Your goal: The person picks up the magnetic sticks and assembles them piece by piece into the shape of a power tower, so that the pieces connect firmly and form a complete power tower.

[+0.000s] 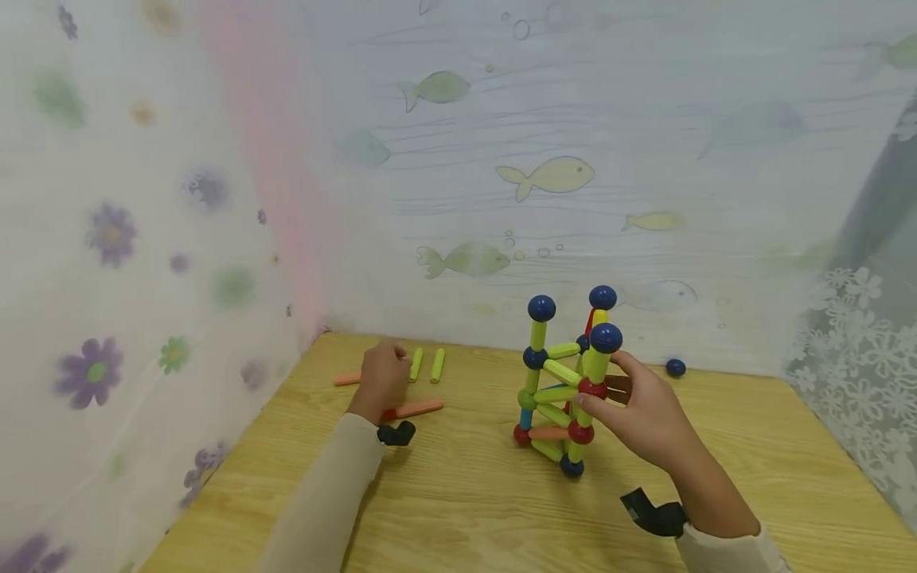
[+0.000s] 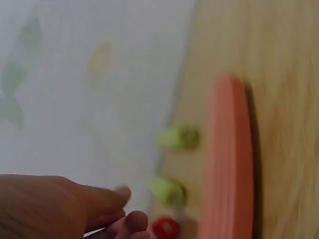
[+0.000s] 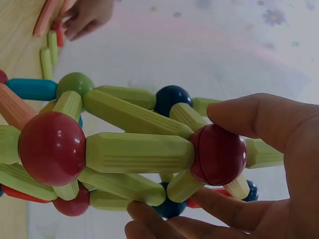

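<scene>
A tower of magnetic rods and balls (image 1: 533,378) stands on the table, mostly lime rods with blue, red and green balls. My right hand (image 1: 652,414) grips its upper right side. In the right wrist view the thumb lies against a red ball (image 3: 219,154), with fingers behind near a blue ball (image 3: 172,201). My left hand (image 1: 387,378) is low over the loose rods at the left. Its bent fingertips (image 2: 135,220) are beside the end of a red rod (image 2: 165,228), apart from it in the left wrist view. Lime rods (image 1: 438,366) lie close by.
An orange rod (image 1: 421,407) lies in front of the left hand, and another orange rod (image 1: 347,379) to its left. A loose blue ball (image 1: 676,367) sits behind the right hand. Patterned curtains (image 1: 458,175) border the table's back and sides.
</scene>
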`<state>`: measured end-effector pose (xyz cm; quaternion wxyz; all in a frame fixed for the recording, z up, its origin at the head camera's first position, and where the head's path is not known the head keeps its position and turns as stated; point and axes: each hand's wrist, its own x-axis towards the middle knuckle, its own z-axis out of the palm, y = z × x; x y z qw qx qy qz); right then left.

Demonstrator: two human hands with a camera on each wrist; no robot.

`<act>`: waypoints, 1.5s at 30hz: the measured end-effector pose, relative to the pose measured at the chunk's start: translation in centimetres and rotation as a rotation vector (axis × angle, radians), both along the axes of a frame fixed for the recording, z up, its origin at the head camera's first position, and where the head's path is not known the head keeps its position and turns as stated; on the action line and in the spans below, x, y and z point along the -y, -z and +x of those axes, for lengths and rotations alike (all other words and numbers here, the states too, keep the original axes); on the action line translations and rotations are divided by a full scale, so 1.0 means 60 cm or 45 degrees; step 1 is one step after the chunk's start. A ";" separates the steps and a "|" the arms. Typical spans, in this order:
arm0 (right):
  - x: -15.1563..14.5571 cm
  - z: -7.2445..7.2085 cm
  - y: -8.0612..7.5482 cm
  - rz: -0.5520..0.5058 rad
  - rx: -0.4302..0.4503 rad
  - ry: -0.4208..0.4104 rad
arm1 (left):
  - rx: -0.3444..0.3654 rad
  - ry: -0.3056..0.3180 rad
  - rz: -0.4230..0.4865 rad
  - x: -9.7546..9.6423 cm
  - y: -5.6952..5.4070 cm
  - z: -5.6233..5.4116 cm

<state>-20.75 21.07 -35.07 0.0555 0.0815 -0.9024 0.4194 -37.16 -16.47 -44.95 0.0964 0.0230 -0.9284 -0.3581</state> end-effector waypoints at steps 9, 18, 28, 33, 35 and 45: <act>0.000 -0.003 -0.001 -0.012 -0.035 -0.020 | 0.013 -0.070 -0.148 0.039 0.024 -0.034; 0.002 -0.002 -0.001 0.008 -0.046 -0.020 | 0.189 -0.013 -0.336 0.050 0.016 -0.019; 0.000 -0.001 0.004 0.021 -0.043 -0.009 | 0.168 0.023 -0.420 0.036 0.033 -0.019; -0.001 0.000 0.005 0.024 -0.029 -0.003 | 0.132 0.043 -0.441 0.010 0.037 -0.021; -0.001 0.000 0.004 0.025 -0.028 -0.003 | 0.136 0.046 -0.463 0.001 0.033 -0.019; -0.002 0.001 0.001 0.009 -0.036 -0.017 | 0.148 0.040 -0.221 -0.006 0.020 -0.018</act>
